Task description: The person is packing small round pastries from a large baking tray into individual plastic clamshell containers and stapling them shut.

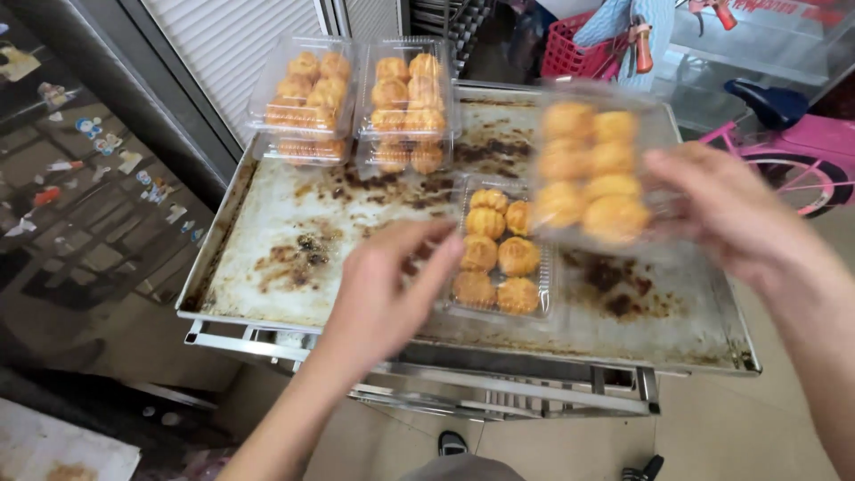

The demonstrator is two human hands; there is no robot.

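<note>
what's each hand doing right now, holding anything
Left hand: open, fingers spread, holding nothing, by the clear pastry box on the tray.
Right hand: closed on a raised clear box of pastries, blurred.

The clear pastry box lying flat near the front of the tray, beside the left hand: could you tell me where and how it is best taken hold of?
Probably by the two long side edges of the clear pastry box, coming from above. It lies flat on the baking tray and its thin walls look flexible, so the rim seems safest. The left hand is already beside it; the right hand holds another box.
</note>
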